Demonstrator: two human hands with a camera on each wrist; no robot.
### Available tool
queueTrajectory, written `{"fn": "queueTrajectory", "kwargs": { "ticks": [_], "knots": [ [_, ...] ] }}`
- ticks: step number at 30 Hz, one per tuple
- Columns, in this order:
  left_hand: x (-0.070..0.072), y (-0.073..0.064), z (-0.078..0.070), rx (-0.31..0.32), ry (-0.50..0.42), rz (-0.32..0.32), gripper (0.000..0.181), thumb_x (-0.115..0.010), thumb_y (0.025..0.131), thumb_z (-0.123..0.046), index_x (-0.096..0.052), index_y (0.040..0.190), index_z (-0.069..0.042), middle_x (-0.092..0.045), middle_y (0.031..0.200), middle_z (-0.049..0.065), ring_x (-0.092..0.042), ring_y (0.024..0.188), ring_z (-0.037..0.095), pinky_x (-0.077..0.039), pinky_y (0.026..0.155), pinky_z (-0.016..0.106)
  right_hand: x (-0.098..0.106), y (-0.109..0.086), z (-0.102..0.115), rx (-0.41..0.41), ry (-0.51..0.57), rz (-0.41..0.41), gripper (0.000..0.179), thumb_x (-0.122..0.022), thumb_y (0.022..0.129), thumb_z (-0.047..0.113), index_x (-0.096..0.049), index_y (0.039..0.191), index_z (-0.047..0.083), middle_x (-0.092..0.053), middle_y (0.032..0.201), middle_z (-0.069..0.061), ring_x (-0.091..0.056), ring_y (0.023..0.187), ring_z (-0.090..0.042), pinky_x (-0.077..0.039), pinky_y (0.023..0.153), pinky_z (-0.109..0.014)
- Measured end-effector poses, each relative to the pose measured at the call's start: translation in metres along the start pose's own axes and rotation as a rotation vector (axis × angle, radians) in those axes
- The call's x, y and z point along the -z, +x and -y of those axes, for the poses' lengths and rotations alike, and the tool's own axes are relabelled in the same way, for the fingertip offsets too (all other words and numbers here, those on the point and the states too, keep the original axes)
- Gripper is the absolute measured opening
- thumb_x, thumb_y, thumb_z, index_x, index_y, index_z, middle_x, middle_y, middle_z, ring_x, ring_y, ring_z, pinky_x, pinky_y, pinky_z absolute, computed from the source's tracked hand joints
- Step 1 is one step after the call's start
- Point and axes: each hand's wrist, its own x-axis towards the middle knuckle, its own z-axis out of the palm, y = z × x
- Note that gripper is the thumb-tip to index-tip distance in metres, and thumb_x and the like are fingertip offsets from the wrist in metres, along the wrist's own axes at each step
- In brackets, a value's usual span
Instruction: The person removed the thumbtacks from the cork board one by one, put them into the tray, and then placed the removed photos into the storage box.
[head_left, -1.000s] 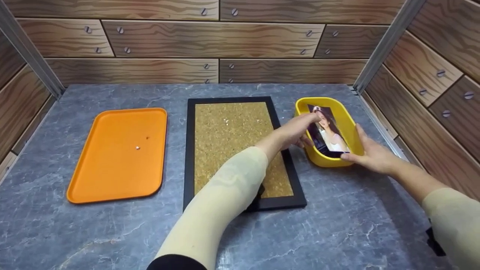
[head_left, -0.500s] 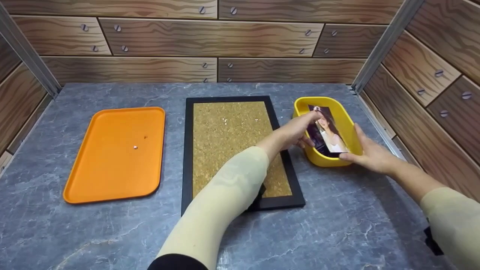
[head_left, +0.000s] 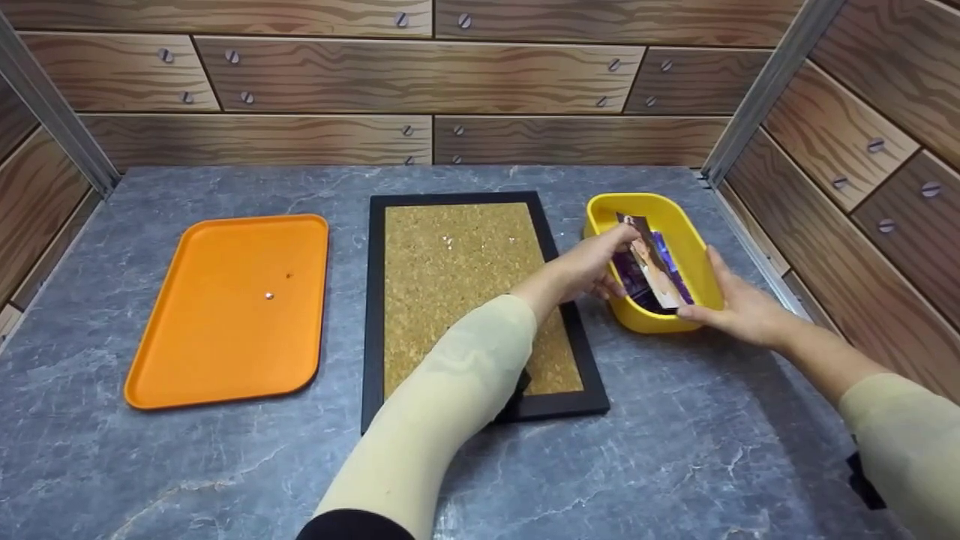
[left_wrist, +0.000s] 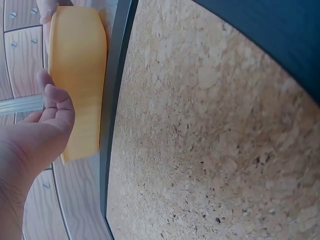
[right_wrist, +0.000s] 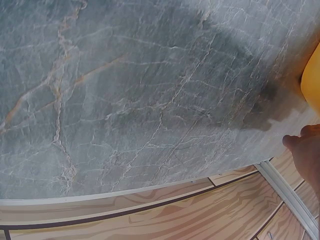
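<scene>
At the right of the head view stands a deep yellow plastic box with rounded corners. Inside it, a glossy photo print of a long-haired person is tilted, so it looks narrow. Purple and dark prints show beneath it. My left hand reaches over the box's left rim and pinches the photo's edge with its fingers. My right hand grips the box from the right, thumb at the near rim and fingers along the outer wall. In the left wrist view the box wall hides the contents.
A black-framed cork board lies in the middle, under my left forearm, with a few small white bits near its top. To the left is an orange tray holding a tiny white object. Wood-patterned walls enclose the grey marbled tabletop.
The photo has tilted within the box, its right side lifting, so its face looks narrower and purple prints beneath have come into view. Both hands stay nearly in place.
</scene>
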Motion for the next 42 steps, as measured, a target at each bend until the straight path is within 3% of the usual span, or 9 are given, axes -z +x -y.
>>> {"fn": "queueTrajectory", "kwargs": {
  "ticks": [3,8,12,19,27,32,37,40,42],
  "knots": [
    [-0.0002,0.0,-0.0002,-0.004,-0.003,0.015,0.072,-0.049,0.102,-0.051,-0.049,0.156,-0.004,-0.063,0.138,0.026,-0.061,0.059,0.02,-0.044,0.06,0.029,0.0002,0.0005,-0.0001,0.0,0.004,0.001,0.121,-0.072,0.098,0.05,0.013,0.164,-0.006,-0.012,0.16,-0.049,-0.026,0.144,-0.067,-0.023,0.118,-0.074],
    [0.0009,-0.0004,0.0,-0.003,-0.008,0.026,0.073,-0.049,0.102,-0.052,-0.048,0.155,-0.002,-0.062,0.135,0.029,-0.06,0.059,0.019,-0.045,0.061,0.03,-0.0002,0.0017,-0.0007,-0.001,0.004,0.002,0.122,-0.072,0.097,0.05,0.014,0.164,-0.005,-0.012,0.161,-0.048,-0.026,0.144,-0.067,-0.023,0.118,-0.074],
    [0.0015,-0.0015,0.0001,-0.001,-0.004,0.028,0.065,-0.048,0.103,-0.052,-0.056,0.149,-0.006,-0.068,0.129,0.018,-0.061,0.06,0.02,-0.046,0.06,0.03,-0.0008,0.0017,-0.0005,-0.004,0.004,0.003,0.122,-0.072,0.097,0.05,0.014,0.164,-0.005,-0.012,0.161,-0.048,-0.026,0.144,-0.067,-0.023,0.118,-0.074],
    [0.0016,-0.0022,-0.0003,-0.017,0.005,0.042,0.057,-0.046,0.104,-0.052,-0.063,0.143,-0.014,-0.062,0.145,0.0,-0.062,0.062,0.021,-0.046,0.056,0.026,-0.0014,0.0012,0.0001,-0.003,0.004,0.001,0.122,-0.072,0.098,0.05,0.014,0.164,-0.005,-0.011,0.162,-0.047,-0.025,0.145,-0.067,-0.022,0.118,-0.074],
    [0.0025,-0.0022,0.0005,-0.013,0.012,0.037,0.064,-0.048,0.103,-0.054,-0.059,0.149,-0.01,-0.062,0.147,0.003,-0.063,0.062,0.022,-0.046,0.055,0.027,-0.0011,0.0016,0.0014,-0.002,0.018,0.003,0.122,-0.073,0.097,0.049,0.014,0.164,-0.006,-0.009,0.162,-0.047,-0.024,0.145,-0.067,-0.022,0.118,-0.074],
    [0.0033,-0.0031,0.0001,-0.001,0.027,0.016,0.071,-0.054,0.101,-0.055,-0.053,0.153,-0.006,-0.066,0.132,0.003,-0.064,0.065,0.023,-0.048,0.061,0.03,-0.0005,0.0017,0.0013,0.0,0.013,0.004,0.122,-0.073,0.098,0.049,0.015,0.164,-0.005,-0.009,0.162,-0.047,-0.024,0.144,-0.068,-0.022,0.118,-0.074],
    [0.0057,-0.0047,-0.0012,-0.039,0.061,0.022,0.053,-0.059,0.1,-0.053,-0.063,0.133,-0.012,-0.07,0.1,0.003,-0.065,0.066,0.023,-0.05,0.067,0.036,0.0004,0.0012,0.0009,-0.003,0.011,0.004,0.122,-0.072,0.098,0.049,0.015,0.164,-0.005,-0.009,0.162,-0.047,-0.025,0.143,-0.068,-0.023,0.118,-0.074],
    [0.0069,-0.0056,-0.0026,-0.07,0.093,0.031,0.042,-0.058,0.101,-0.052,-0.065,0.125,-0.018,-0.071,0.092,0.005,-0.065,0.067,0.024,-0.051,0.066,0.036,0.0005,0.0007,0.0005,0.0,-0.001,0.0,0.122,-0.072,0.098,0.05,0.014,0.164,-0.005,-0.012,0.16,-0.049,-0.027,0.142,-0.069,-0.024,0.117,-0.075],
    [0.007,-0.0061,-0.0033,-0.085,0.117,0.028,0.044,-0.059,0.102,-0.052,-0.066,0.132,-0.02,-0.072,0.097,0.003,-0.067,0.069,0.025,-0.052,0.065,0.035,0.0005,0.0002,0.0004,0.004,0.006,-0.004,0.121,-0.072,0.098,0.049,0.014,0.164,-0.006,-0.012,0.16,-0.049,-0.028,0.142,-0.068,-0.025,0.117,-0.074]
  ]
}}
